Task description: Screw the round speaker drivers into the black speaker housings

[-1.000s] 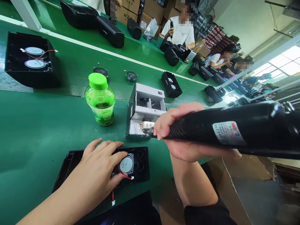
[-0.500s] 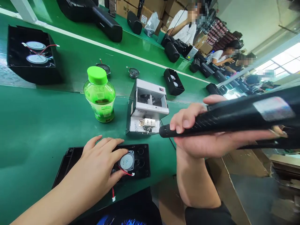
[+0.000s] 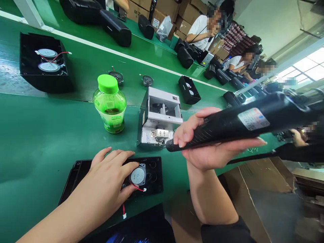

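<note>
My left hand (image 3: 113, 177) rests on a black plastic speaker panel (image 3: 157, 184) lying on the green table. Its thumb and index finger grip a round speaker driver (image 3: 138, 175) set in the panel, magnet side up, with red wires and a white plug. The other fingers spread over the panel's far edge. In my right hand (image 3: 202, 148) is a black electric screwdriver (image 3: 217, 126), held almost level and pointing left. The screwdriver's tip is near the front of a silver screw feeder (image 3: 162, 114); whether they touch I cannot tell.
A green-capped bottle (image 3: 110, 104) stands left of the feeder. Behind are loose speaker drivers (image 3: 147, 80) and black housings (image 3: 45, 77) with drivers inside. An open cardboard box (image 3: 263, 175) sits at lower right. Several people (image 3: 202, 30) are across the bench.
My right hand has drawn the screwdriver slightly left, its tip now closer to the screw feeder's front. The left hand keeps its hold on the driver. The view has shifted a little.
</note>
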